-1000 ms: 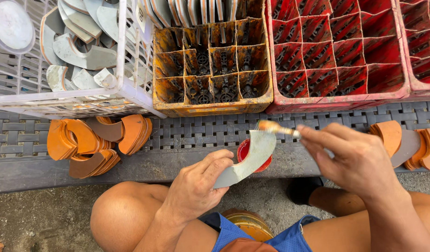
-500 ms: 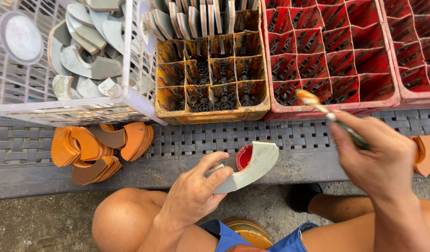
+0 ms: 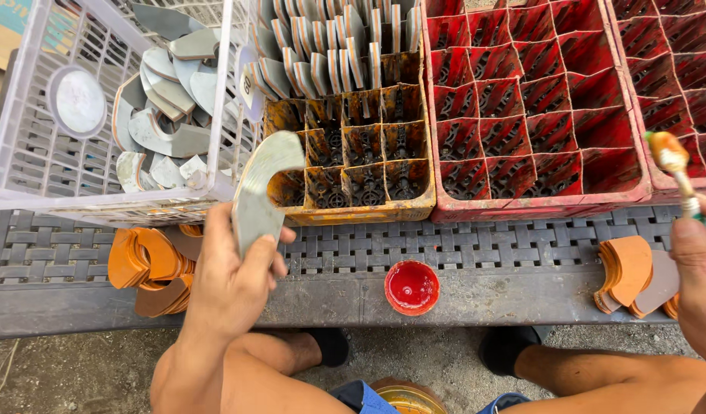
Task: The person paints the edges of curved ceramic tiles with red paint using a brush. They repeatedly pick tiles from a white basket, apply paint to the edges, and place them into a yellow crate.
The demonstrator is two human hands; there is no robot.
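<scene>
Two hands at work. Left hand (image 3: 230, 287) grips one curved grey piece (image 3: 259, 190), raised edge-on above the bench's (image 3: 483, 295) front edge, near the yellow crate (image 3: 345, 157), whose back cells hold like pieces upright. Right hand (image 3: 698, 268) pinches one small brush (image 3: 673, 165), orange-tipped, lifted over the right end, likely to keep its wet tip clear. One red cup (image 3: 412, 287) sits mid-bench at the front edge. Four crates: one white (image 3: 31, 146), one yellow, two red (image 3: 537, 115). Orange-coated pieces (image 3: 149, 261) stacked at both ends.
</scene>
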